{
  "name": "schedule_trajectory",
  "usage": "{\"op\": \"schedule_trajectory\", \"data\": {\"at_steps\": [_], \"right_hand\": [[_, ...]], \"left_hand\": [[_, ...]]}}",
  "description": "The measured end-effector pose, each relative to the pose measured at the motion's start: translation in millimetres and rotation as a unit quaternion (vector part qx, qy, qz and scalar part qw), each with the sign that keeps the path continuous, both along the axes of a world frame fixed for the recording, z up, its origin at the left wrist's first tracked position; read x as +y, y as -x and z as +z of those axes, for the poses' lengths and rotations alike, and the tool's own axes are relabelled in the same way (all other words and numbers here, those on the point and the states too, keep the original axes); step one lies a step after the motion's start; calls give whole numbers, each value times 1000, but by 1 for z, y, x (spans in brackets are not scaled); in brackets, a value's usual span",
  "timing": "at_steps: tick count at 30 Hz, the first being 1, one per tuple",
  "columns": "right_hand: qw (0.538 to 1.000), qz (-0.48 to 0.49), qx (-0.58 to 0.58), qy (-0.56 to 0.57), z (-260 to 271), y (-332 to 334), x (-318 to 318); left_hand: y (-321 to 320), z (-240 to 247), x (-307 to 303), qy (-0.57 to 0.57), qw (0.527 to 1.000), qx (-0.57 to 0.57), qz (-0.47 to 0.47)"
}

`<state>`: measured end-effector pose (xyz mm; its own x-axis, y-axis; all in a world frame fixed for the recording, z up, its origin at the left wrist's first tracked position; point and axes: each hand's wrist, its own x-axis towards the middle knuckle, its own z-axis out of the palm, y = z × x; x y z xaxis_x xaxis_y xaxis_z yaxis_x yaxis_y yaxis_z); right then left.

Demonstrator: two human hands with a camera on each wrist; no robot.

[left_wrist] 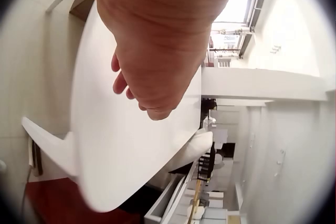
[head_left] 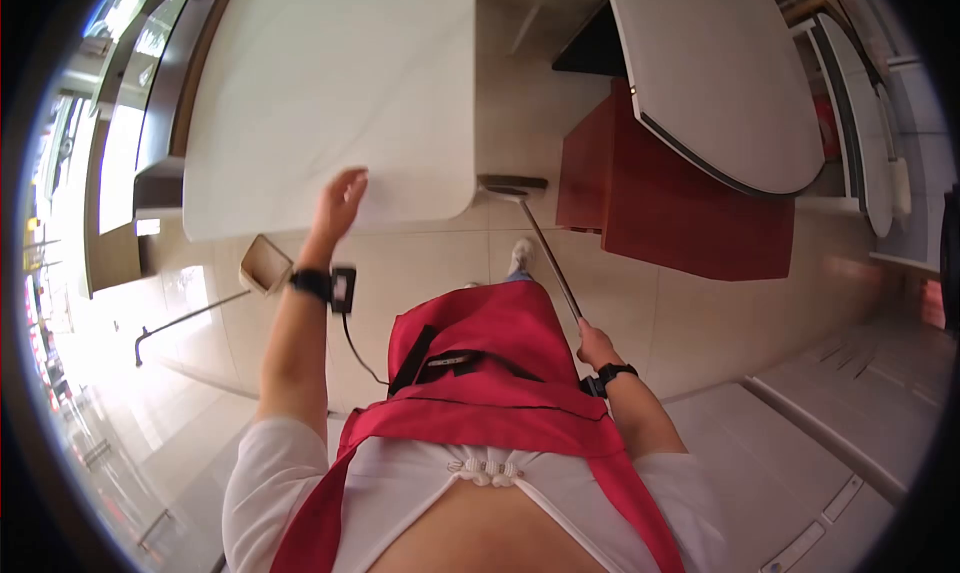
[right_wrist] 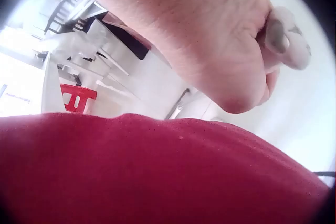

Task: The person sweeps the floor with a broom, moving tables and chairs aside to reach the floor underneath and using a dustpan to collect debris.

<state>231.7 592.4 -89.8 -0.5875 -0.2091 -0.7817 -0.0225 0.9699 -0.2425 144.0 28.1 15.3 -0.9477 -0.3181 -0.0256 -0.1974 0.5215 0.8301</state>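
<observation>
My right hand (head_left: 597,348) grips the long thin handle of a broom (head_left: 552,261) at the front of my body. The broom's dark head (head_left: 514,184) lies on the floor beside the right corner of a white table (head_left: 330,93). In the right wrist view the handle's pale rounded end (right_wrist: 296,50) sticks out of the curled hand. My left hand (head_left: 340,201) is over the near edge of the white table, fingers loosely bent and holding nothing. The left wrist view shows its fingertips (left_wrist: 120,82) in front of the white tabletop.
Left of my left forearm, a long-handled dustpan (head_left: 266,264) is on the tiled floor. A dark red block-shaped base (head_left: 690,223) and a rounded grey-white tabletop (head_left: 720,83) stand to the right. My shoe (head_left: 521,254) is just below the broom head. My red apron (right_wrist: 157,166) fills the lower right wrist view.
</observation>
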Motion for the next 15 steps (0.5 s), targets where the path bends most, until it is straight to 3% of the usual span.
{"op": "schedule_trajectory", "data": {"at_steps": [2, 4, 5, 7, 8, 9, 11, 12, 13, 15], "right_hand": [[1000, 9, -16, -2, 17, -24, 13], [1000, 20, -19, 7, 25, -54, 36], [999, 29, -14, 18, 25, -69, 49], [999, 36, -36, 17, 26, -96, 85], [996, 77, -32, 14, 22, -111, 108], [993, 117, -29, 13, 20, -118, 125], [997, 17, -72, 39, 87, -96, 107], [994, -37, -94, 48, 116, -88, 103], [990, -65, -106, 71, 111, -89, 117], [984, -100, -109, 95, 92, -93, 141]], "left_hand": [[-79, 17, 30, -9, 1000, 11, 2], [-170, -5, 46, -91, 994, -52, 41], [-220, -34, 51, -177, 975, -73, 113], [-329, -82, 69, -188, 930, -210, 235], [-379, -94, 86, -233, 872, -291, 317], [-456, -135, 83, -319, 824, -361, 297], [-586, -143, 107, -132, 904, -389, 116], [-635, -161, 136, -308, 790, -442, 294], [-660, -176, 158, -460, 614, -460, 447], [-648, -156, 191, -355, 592, -526, 498]]}}
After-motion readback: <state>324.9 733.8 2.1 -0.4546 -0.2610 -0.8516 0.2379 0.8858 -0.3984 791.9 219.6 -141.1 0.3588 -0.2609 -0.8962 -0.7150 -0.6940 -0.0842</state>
